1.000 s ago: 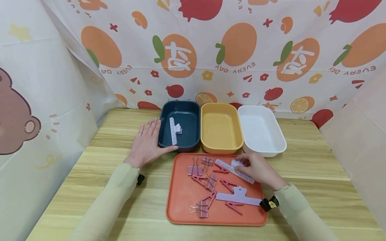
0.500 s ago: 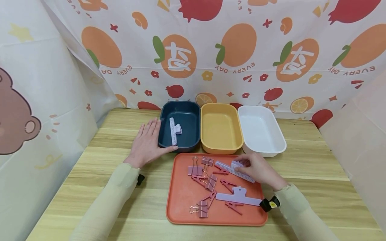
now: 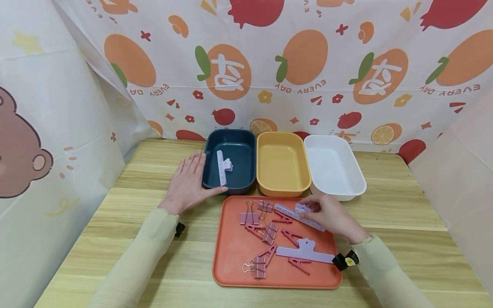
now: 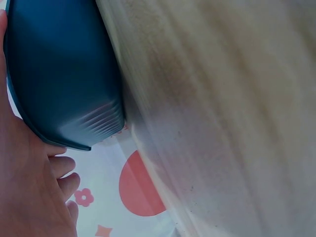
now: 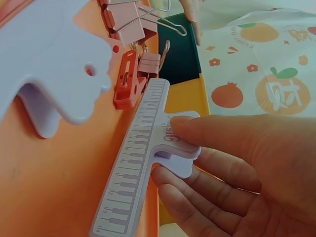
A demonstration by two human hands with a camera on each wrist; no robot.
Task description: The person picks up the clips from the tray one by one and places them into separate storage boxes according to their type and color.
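My right hand (image 3: pixel 326 214) pinches the handle of a lilac ruler clip (image 5: pixel 133 153) between thumb and fingers. The clip's long bar has printed piano-key markings and slants over the tray's back right part. My left hand (image 3: pixel 187 183) rests with straight fingers along the left rim of the dark blue bin (image 3: pixel 242 149), its thumb across the front edge. Inside that bin lies another lilac ruler clip (image 3: pixel 222 169). A third lilac clip (image 3: pixel 304 251), its plain side up, lies on the orange tray (image 3: pixel 231 256) near my right wrist.
Several pink binder clips (image 3: pixel 259 267) and several red clothespins (image 3: pixel 290 236) lie scattered on the tray. To the right of the blue bin stand a yellow bin (image 3: pixel 283 164) and a white bin (image 3: pixel 335 167). A fruit-patterned curtain (image 3: pixel 265 64) hangs behind the wooden table (image 3: pixel 185 256).
The pinched ruler clip has tilted slightly, its right end now a little higher. Both hands stay in nearly the same places.
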